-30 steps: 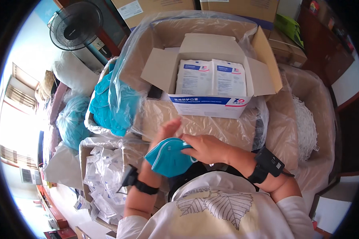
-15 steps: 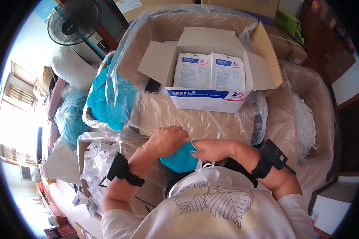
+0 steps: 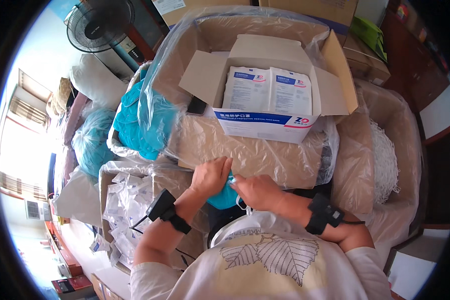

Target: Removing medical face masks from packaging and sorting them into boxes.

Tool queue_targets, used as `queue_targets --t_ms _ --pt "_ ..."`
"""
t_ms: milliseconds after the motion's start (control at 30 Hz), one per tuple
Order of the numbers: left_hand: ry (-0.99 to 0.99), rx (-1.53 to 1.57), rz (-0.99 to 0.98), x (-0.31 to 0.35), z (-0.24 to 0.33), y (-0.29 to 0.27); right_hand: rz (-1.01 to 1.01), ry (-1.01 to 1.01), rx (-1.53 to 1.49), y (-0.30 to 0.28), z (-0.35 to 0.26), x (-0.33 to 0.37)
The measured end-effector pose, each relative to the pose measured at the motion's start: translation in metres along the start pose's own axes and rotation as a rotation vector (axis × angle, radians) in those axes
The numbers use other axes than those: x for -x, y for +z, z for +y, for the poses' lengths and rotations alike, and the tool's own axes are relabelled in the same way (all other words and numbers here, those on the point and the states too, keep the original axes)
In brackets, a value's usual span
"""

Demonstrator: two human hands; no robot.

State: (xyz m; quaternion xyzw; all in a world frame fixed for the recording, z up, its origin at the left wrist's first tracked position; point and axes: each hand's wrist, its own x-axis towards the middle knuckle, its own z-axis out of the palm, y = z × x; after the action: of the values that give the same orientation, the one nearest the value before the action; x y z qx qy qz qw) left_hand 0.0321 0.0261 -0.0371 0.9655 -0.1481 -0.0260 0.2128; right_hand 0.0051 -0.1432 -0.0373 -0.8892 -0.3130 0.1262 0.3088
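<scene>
Hands together at your lap: your left hand (image 3: 211, 176) and right hand (image 3: 257, 191) both pinch teal mask (image 3: 224, 196), folding unfinished; open box (image 3: 270, 95) beyond knuckles holds two white packs (image 3: 267, 91).

Teal mask (image 3: 221, 198); white carton (image 3: 270, 85), blue stripe; black wristbands (image 3: 323, 214); leaf-print shirt (image 3: 270, 260)

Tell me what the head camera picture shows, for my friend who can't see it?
A person's left hand and right hand hold a folded teal mask together. Ahead sits an open white box holding white packets.
</scene>
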Motion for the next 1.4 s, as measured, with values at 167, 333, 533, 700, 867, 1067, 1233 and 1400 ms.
queue_targets --t_ms 167,333,533,700,867,1067,1233,1400 --pt "0.000 -0.310 0.036 -0.025 -0.039 0.016 0.096 -0.044 0.156 0.030 -0.005 -0.003" --pt "-0.370 -0.622 0.315 -0.036 -0.192 -0.032 -0.275 -0.056 -0.057 0.025 -0.018 0.046" --pt "-0.758 0.971 0.665 -0.029 -0.180 -0.024 0.784 0.242 -0.110 -0.122 0.079 0.148" --pt "-0.538 1.539 0.161 -0.005 -0.129 0.033 1.344 0.599 0.021 -0.236 0.162 0.251" --pt "-0.405 1.736 -0.107 0.002 -0.072 0.037 0.808 1.014 0.623 -0.227 0.251 0.266" --pt "-1.027 1.801 0.525 0.007 -0.076 0.025 0.977 0.708 0.034 -0.186 0.281 0.221" --pt "-0.949 1.664 1.066 -0.005 -0.150 -0.030 0.874 0.620 0.022 -0.182 0.220 0.140" --pt "-1.043 1.481 1.424 -0.041 -0.293 -0.089 0.832 0.506 0.088 -0.212 0.159 0.070"
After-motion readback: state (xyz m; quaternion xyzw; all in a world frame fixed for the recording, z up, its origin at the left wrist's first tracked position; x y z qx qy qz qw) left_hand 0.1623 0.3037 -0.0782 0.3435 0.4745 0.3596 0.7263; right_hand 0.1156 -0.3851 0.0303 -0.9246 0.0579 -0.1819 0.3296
